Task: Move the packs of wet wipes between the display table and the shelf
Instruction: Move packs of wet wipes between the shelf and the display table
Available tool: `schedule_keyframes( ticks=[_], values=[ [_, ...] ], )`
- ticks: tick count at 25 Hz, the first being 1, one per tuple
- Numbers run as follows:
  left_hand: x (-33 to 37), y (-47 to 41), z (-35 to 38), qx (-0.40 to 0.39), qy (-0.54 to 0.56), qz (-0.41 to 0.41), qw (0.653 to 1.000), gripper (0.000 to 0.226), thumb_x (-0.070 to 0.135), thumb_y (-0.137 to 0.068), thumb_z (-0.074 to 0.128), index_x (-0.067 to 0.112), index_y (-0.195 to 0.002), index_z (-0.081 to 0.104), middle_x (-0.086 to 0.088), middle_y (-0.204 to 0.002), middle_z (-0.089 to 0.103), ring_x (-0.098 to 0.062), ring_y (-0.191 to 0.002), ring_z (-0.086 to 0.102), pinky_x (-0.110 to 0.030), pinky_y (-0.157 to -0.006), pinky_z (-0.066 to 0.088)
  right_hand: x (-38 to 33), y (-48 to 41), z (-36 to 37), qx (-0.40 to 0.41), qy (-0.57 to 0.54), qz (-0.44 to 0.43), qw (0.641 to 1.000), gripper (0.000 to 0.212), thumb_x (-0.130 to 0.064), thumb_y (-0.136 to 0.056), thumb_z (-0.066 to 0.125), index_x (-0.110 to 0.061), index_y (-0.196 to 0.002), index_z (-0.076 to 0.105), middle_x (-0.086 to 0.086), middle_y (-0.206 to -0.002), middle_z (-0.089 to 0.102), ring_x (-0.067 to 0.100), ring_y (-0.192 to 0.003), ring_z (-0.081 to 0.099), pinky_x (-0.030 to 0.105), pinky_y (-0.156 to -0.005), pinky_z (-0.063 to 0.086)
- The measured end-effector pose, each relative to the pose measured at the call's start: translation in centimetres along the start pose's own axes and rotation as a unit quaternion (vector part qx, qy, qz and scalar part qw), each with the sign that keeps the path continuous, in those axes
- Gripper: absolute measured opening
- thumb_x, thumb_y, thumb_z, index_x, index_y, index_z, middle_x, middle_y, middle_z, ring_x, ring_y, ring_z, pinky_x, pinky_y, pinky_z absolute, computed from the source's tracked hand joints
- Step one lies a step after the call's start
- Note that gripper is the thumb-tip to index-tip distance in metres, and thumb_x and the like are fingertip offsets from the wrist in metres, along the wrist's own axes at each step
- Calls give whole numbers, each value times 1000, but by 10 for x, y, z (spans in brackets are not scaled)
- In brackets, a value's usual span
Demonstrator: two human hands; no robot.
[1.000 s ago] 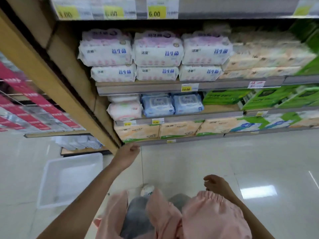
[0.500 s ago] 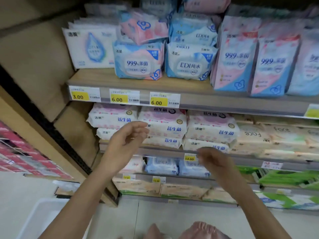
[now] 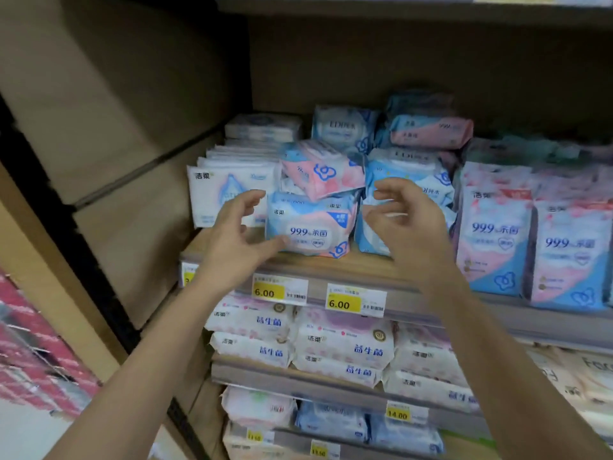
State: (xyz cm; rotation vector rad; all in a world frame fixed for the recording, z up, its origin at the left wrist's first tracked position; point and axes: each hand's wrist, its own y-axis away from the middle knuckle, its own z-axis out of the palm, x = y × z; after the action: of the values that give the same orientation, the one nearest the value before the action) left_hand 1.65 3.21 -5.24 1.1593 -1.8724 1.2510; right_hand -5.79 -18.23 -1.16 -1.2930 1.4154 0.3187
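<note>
Wooden shelf (image 3: 331,265): bare strip along its front edge. On it, a blue-pink wipes pack (image 3: 311,229) stands upright just behind that edge, another pack tilted on top. My left hand (image 3: 232,240) spread wide, thumb touching the pack's lower left corner. My right hand (image 3: 408,224) open, empty, right of the pack.

Both hands have risen from waist height to the wet-wipe shelf (image 3: 331,263). The left hand (image 3: 232,240) now touches the blue-and-pink wipes pack (image 3: 310,227) with its thumb; the right hand (image 3: 408,227) hangs spread beside it.
</note>
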Motion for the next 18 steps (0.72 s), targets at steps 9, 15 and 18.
schedule_keyframes(
  ticks=[9,15,18],
  values=[
    [-12,-25,23,-54,67,-35,996,79,26,-59,88,36,-120,39,15,-109,58,-10,-105,59,-29,-91,50,-11,-54,71,74,368,-19,927,85,-72,-64,62,-10,-120,50,6,-125,54,27,-123,37,40,-91,27],
    [-15,-31,17,-91,105,-63,988,79,24,-55,90,35,-115,40,-1,-109,64,-14,-97,64,-33,-85,54,-14,-64,76,84,358,16,930,74,-63,-63,68,-11,-114,53,4,-115,58,24,-120,38,39,-88,25],
    [-12,-31,10,-84,133,-74,985,70,18,-55,89,32,-110,49,-1,-103,68,-13,-92,66,-29,-80,56,-11,-62,70,91,305,-12,948,76,-57,-58,75,-17,-119,52,-3,-116,57,20,-119,40,35,-84,21]
  ],
)
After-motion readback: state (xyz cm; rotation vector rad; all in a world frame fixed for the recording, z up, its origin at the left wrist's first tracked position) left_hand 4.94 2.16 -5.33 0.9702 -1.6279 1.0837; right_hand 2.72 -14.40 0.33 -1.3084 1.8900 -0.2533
